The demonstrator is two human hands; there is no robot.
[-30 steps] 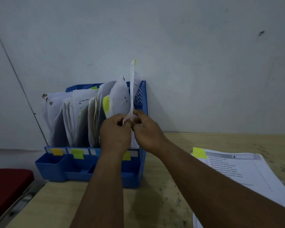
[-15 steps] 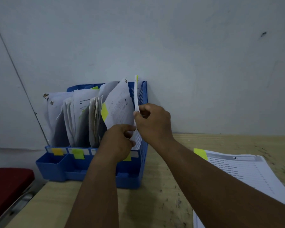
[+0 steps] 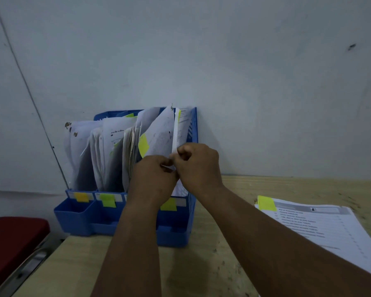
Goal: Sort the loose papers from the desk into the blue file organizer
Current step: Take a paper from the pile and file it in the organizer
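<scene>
Since half a second ago, both hands have drawn together again in front of the right end of the blue file organizer (image 3: 124, 221), and the thin sheet (image 3: 175, 133) they handle now stands edge-on in the rightmost slot, its top level with the papers beside it rather than sticking above them as it did a second ago. At the centre of the frame the left hand (image 3: 152, 179) has its fingers curled, pinching the lower edge of that sheet, while the right hand (image 3: 198, 163) pinches the same sheet just beside it, thumb and fingers bent around the paper; the two hands touch. Behind them, a leaning page with a yellow sticky note (image 3: 143, 145) tilts to the right against the sheet. The organizer stands at the back left of the counter (image 3: 201, 264), against the pale wall (image 3: 244, 71), its slots packed with upright papers and its front rail carrying orange and green labels. At the right edge of the frame a stack of printed papers (image 3: 321, 228) lies flat on the counter, well apart from the organizer, with a yellow note at its upper left corner. A red seat (image 3: 11, 241) shows at the lower left.
</scene>
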